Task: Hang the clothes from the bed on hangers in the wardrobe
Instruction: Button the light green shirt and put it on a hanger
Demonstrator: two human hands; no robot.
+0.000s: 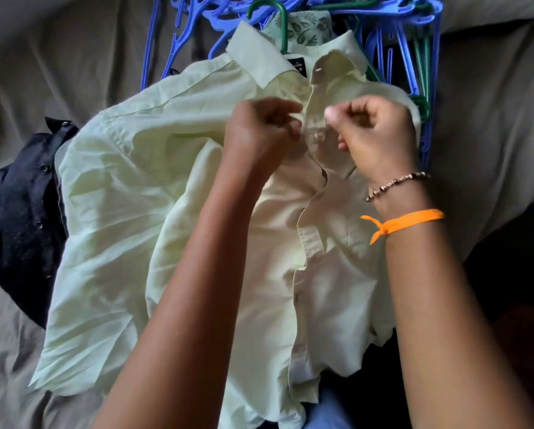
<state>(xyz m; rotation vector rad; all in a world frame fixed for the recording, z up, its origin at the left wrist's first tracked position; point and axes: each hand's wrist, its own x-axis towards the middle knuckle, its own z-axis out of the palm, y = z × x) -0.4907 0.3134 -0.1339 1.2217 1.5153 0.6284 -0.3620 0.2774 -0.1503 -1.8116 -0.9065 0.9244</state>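
Head view, one frame. Item 1: shirt [179, 187], pale yellow-green, collared, lying front-up and rumpled on the bed [43, 57]; collar toward the far side, hem toward the person; placket partly open below the chest. Item 2: green hanger [279, 23], its hook rising out of the shirt's collar, the body hidden inside the garment. Item 3: left hand [259, 128], fingers curled and pinching the left edge of the placket at chest level. Item 4: right hand [374, 131], fingers curled and pinching the facing edge of the placket, just beside a button [320, 137]; the two hands nearly touch. Right wrist carries a beaded bracelet [395, 184] and an orange band [408, 222]. Item 5: heap of blue hangers [197, 23], with a few green ones among them, on the bed beyond the collar and partly under the shirt. Item 6: leaf-print cloth [306, 27], showing just behind the collar. Item 7: dark shirt [21, 218] with snaps, left of the pale shirt and partly under it. Bed covered in a grey-brown sheet.
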